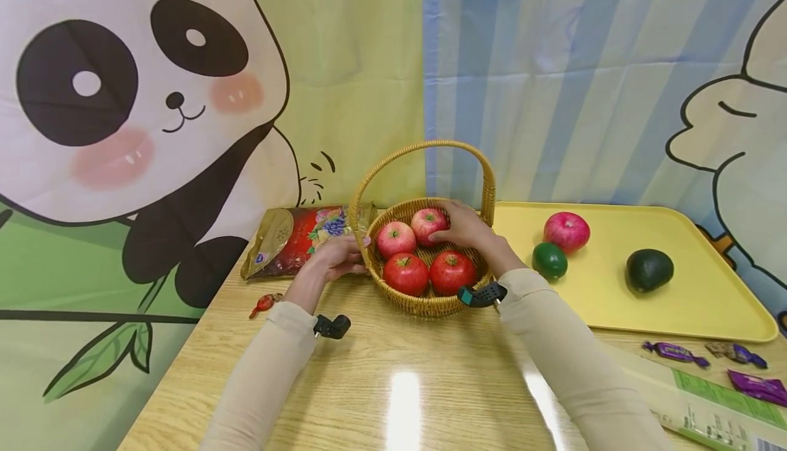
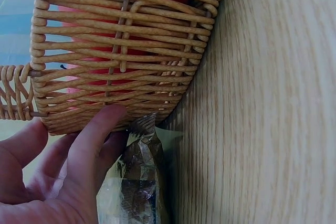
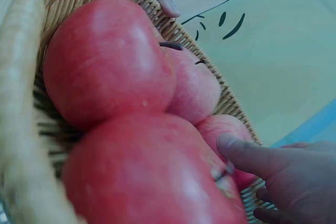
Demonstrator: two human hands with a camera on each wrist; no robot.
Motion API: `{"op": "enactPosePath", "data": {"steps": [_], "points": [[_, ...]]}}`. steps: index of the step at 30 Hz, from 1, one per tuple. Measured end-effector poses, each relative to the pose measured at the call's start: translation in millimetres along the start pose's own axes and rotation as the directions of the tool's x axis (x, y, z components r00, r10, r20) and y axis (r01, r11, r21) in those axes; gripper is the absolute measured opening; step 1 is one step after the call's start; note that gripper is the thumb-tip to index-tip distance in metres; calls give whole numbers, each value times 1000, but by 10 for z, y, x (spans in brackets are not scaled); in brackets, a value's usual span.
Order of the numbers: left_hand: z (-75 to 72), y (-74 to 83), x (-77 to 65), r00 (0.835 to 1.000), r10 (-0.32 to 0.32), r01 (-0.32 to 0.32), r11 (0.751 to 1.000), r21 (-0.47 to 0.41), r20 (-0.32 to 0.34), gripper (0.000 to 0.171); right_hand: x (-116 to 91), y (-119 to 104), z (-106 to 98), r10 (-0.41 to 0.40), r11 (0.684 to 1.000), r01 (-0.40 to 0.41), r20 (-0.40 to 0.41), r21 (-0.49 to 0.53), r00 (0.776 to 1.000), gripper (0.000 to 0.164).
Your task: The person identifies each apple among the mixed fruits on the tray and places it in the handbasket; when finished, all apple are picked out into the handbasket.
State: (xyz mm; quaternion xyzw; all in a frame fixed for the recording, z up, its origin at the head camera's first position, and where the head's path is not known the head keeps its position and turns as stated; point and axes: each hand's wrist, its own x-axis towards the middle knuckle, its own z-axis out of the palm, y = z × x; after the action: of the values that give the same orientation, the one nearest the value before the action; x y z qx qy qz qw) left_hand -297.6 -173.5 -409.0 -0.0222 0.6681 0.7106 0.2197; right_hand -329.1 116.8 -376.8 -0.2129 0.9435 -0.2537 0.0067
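A wicker basket [image 1: 424, 307] with a tall arched handle stands on the wooden table, with two bright red apples [image 1: 406, 275] at its front and two pinker ones [image 1: 396, 240] behind. My left hand [image 1: 337, 257] grips the basket's left side by the handle base; in the left wrist view its fingers [image 2: 86, 145] lie against the woven wall. Reaching inside from the right, my right hand [image 1: 468, 227] holds the back right apple [image 1: 428, 226]. The right wrist view has the thumb [image 3: 247, 153] on that apple [image 3: 226, 129], with the far fingers partly hidden.
Left of the basket lies a red and gold candy bag [image 1: 301, 239], a red wrapped candy [image 1: 266, 303] before it. The yellow tray [image 1: 615, 307] at right bears a pink fruit [image 1: 566, 232], a green one [image 1: 550, 261] and an avocado [image 1: 649, 270]. Purple candies [image 1: 676, 353] and a pale packet [image 1: 695, 403] lie nearer.
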Motion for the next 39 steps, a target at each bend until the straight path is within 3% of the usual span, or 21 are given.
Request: {"op": "enactPosePath", "data": {"steps": [6, 12, 18, 23, 27, 32, 39], "points": [[9, -3, 6, 1000, 1, -1, 1000, -4, 3, 38, -183, 64, -192, -101, 994, 100, -9, -52, 995, 76], [9, -2, -14, 1000, -3, 3, 1000, -10, -1, 38, -452, 127, -376, -246, 968, 243, -66, -59, 967, 66], [-3, -34, 5, 1000, -5, 5, 1000, -21, 2, 36, -778, 174, -592, -267, 963, 263, -77, -56, 961, 66], [9, -31, 14, 1000, -13, 13, 1000, -22, 0, 38, -1045, 355, -749, -283, 959, 276, -117, -67, 952, 66], [9, -19, 6, 1000, -12, 12, 1000, -14, 2, 38, -1236, 591, -860, -262, 962, 245, -166, -118, 951, 66], [8, -5, -9, 1000, -9, 9, 1000, -8, 2, 39, -1410, 920, -992, -173, 979, 145, -208, -143, 963, 66], [13, -3, -6, 1000, -4, 4, 1000, -4, 15, 40, -1493, 1313, -1104, -88, 987, 55, -220, -150, 971, 70]]}}
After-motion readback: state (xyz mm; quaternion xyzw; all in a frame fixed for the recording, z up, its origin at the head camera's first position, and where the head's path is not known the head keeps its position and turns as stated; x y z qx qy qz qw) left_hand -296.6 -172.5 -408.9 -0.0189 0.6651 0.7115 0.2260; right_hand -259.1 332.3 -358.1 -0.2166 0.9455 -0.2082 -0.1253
